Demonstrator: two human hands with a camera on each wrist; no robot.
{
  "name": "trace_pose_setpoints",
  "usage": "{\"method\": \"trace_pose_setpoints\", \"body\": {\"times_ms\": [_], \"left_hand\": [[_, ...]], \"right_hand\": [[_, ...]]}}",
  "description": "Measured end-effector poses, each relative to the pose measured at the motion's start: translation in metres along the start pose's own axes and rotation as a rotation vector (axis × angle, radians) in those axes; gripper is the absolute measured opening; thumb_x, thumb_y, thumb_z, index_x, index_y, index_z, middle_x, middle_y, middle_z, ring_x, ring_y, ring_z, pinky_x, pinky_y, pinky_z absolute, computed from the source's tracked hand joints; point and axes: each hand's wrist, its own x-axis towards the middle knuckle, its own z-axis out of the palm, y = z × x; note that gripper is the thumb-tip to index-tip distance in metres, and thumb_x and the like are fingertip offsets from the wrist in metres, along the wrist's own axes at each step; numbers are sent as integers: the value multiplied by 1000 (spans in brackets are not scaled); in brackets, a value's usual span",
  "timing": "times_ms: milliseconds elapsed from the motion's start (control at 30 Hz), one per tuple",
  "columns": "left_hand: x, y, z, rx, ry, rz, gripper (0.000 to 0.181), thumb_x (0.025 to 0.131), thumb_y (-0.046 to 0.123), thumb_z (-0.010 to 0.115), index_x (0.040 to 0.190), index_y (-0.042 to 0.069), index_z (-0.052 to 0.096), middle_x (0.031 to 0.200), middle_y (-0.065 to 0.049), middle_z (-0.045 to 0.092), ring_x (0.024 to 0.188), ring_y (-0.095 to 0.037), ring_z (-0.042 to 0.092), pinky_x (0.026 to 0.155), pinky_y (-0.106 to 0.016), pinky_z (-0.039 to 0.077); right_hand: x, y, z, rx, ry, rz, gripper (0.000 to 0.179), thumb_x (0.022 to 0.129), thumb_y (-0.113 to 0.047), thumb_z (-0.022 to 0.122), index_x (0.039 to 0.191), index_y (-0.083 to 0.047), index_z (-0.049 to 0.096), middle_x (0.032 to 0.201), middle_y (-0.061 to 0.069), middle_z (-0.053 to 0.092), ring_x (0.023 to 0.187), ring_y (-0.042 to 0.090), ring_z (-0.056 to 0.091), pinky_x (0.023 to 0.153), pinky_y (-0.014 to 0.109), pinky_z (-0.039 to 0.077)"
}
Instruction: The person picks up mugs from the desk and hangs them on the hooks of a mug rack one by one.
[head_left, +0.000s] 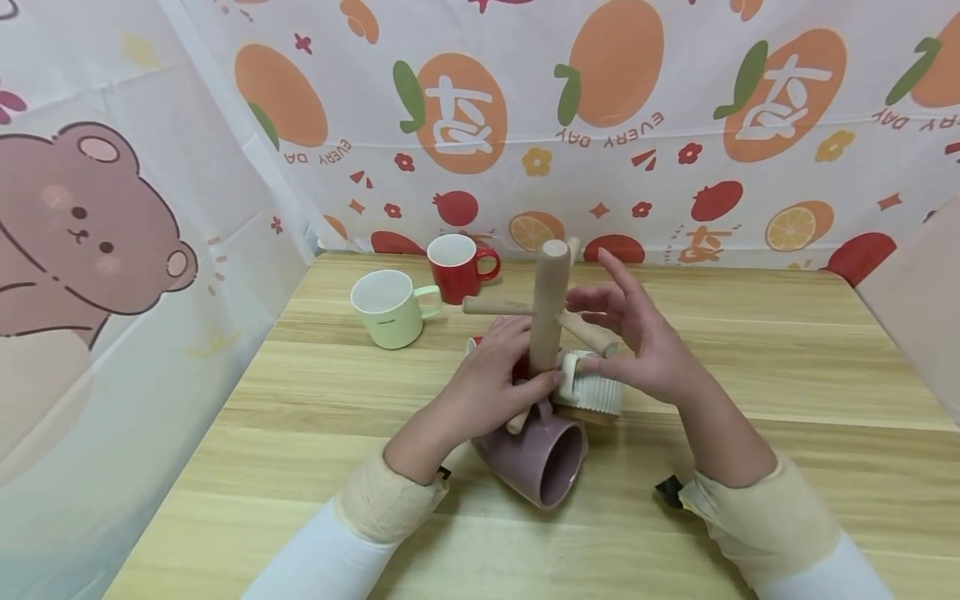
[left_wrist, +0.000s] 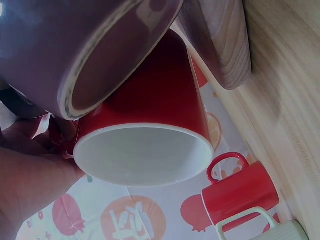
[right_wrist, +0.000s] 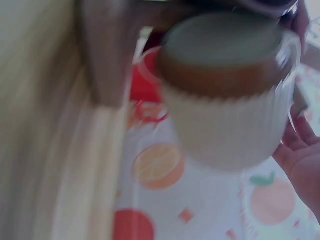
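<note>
Fruit-printed cloth [head_left: 675,192] across the top of the frame, behind a wooden table [head_left: 300,467]. At centre, a wooden mug tree [head_left: 551,300], upright, with pegs at different heights. Seems steadied by the left hand [head_left: 495,375], curled narrowly round the lower post with thumb in front, probably against tipping under an uneven load. Right of centre, the right hand [head_left: 652,350], fingers spread wide beside the pegs and gripping nothing, thumb against the white ribbed mug [head_left: 603,387]; perhaps a light stop rather than a full hold. Cannot tell the exact bearing of that mug's handle on a peg. At lower centre, a purple mug [head_left: 517,462] on its side, mouth toward the lower right, peg end just beside the handle; likely hung there, hence the slant. Mostly hidden under the left hand, but plain in the left wrist view, a sideways red mug [left_wrist: 160,95] close to the purple one. Toward upper left, a pale green mug [head_left: 390,312] and an upright red mug [head_left: 450,279], side by side on flat bases, needing no support.
</note>
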Motion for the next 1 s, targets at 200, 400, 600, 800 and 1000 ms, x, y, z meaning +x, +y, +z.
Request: {"method": "trace_pose_setpoints", "body": {"times_ms": [200,400,600,800,1000], "left_hand": [[1,0,-1,6,25,39,16,92,32,68,105,23,65,121,9,59,118,-9,46,102,-34,39],[-1,-1,0,3,45,43,29,90,30,70,114,17,61,108,6,60,104,-11,49,96,-32,40],[-1,-1,0,14,38,54,49,89,24,68,133,12,50,119,1,60,112,-15,48,102,-36,39],[1,-1,-2,20,17,88,48,90,22,66,133,13,47,119,1,57,111,-15,47,102,-36,37],[3,-2,-2,-79,-10,71,49,90,19,66,135,19,47,119,4,55,110,-13,46,96,-33,43]], "right_hand": [[15,-24,30,-69,103,-139,91,87,-35,74,155,-6,21,124,16,61,119,25,58,106,38,46],[29,-38,55,-29,232,-70,60,92,-29,69,142,-7,43,104,14,67,96,24,66,87,32,54],[39,-44,64,-7,236,59,38,97,-14,57,134,-9,49,94,10,62,89,24,61,91,34,49],[41,-43,64,-52,222,51,26,98,-12,56,120,-2,47,97,11,55,93,22,55,88,32,46],[41,-43,62,-56,216,20,28,98,-12,58,120,1,46,97,11,55,92,21,54,87,31,45]]}}
